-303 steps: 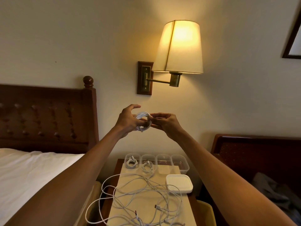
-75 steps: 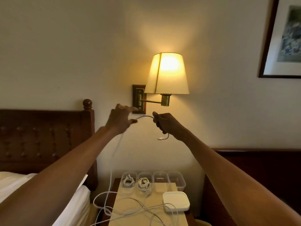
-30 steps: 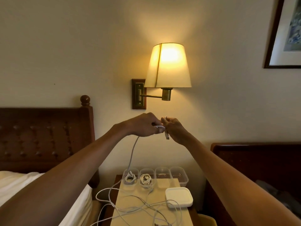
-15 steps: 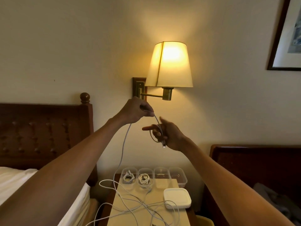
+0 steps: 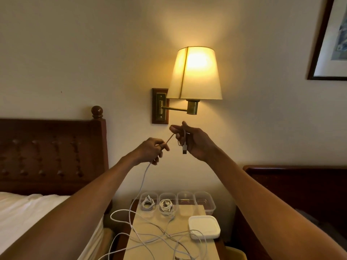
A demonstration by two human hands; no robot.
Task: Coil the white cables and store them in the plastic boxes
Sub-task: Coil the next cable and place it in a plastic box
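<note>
Both hands are raised in front of the wall. The left hand (image 5: pixel 152 151) pinches a white cable (image 5: pixel 142 184) between thumb and curled fingers. The right hand (image 5: pixel 194 142), just beside it and a little higher, has its fingers curled loosely round the cable's end, and the plug (image 5: pixel 184 149) hangs down against the palm. A short taut stretch of cable joins the two hands. It may loop once round the right fingers, but the dim light makes that hard to tell.

From under the left hand the cable drops to the tabletop (image 5: pixel 211 248) well below, into a tangle of loose cables (image 5: pixel 169 239). Below the hands, at the tabletop's far edge, four clear plastic boxes (image 5: pixel 205 203) stand in a row. The two under the left hand each hold a coiled cable (image 5: pixel 166 204). A white lid (image 5: pixel 204 227) lies below the right hand, and a lit wall lamp (image 5: pixel 194 74) hangs just above it.
</note>
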